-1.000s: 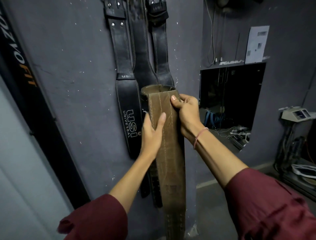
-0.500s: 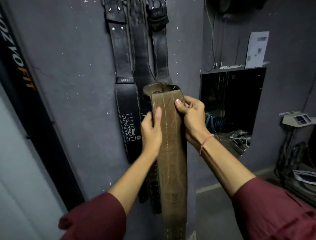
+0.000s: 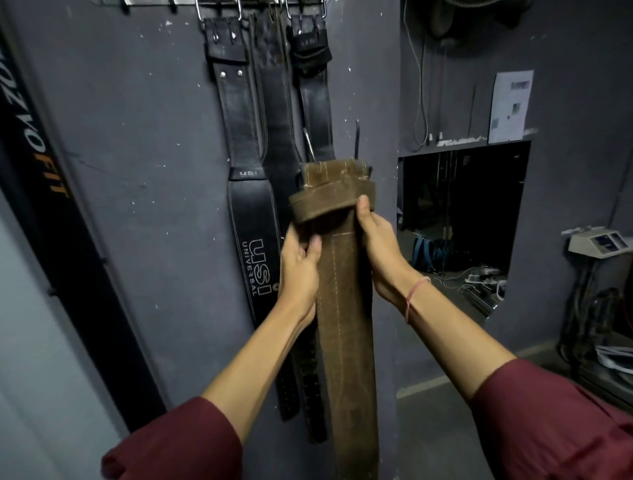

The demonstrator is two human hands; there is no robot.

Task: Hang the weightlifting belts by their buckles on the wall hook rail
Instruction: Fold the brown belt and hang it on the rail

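A brown suede weightlifting belt (image 3: 346,308) hangs upright in front of me, its top end with a keeper loop and buckle prongs raised. My left hand (image 3: 299,270) grips its left edge just under the loop. My right hand (image 3: 378,246) grips the right edge, thumb up against the loop. On the grey wall behind, three black belts hang by their buckles from a metal hook rail (image 3: 219,2): a USI Universal belt (image 3: 246,212), a middle black belt (image 3: 277,113) and a right black belt (image 3: 315,89).
A dark opening (image 3: 459,219) in the wall at right shows cables and a blue bag inside. A paper sheet (image 3: 512,106) is stuck above it. A small device (image 3: 597,241) and wiring sit at far right. A black banner (image 3: 41,164) leans at left.
The view has tilted up, so the hook rail now shows. The brown belt's top end has unfolded upward, exposing loop and prongs. Both hands have shifted lower on the belt.
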